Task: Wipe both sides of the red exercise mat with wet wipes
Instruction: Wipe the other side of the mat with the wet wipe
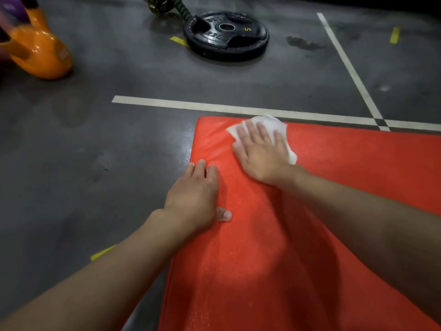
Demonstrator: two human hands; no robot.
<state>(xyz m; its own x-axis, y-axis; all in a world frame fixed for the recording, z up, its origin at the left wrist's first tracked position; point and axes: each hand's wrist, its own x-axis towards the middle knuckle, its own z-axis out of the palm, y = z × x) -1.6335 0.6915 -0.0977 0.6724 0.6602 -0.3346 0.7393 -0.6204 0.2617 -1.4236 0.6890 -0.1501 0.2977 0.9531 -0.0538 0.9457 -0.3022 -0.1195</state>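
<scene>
A red exercise mat (pixel 358 187) lies flat on a dark gym floor, filling the lower right. The person's left hand (pixel 195 197) rests on the mat's left edge, fingers straight, holding nothing. The right hand (pixel 260 154), fingers spread flat, presses a white wet wipe (pixel 269 124) onto the mat near its far left corner. Side 1 appears to be mid-wipe; side 2, underneath, is probably not yet done. Beyond, well apart from the mat: an orange kettlebell (pixel 40 51), then a black weight plate (pixel 226 35). Neither seems to obstruct wiping.
</scene>
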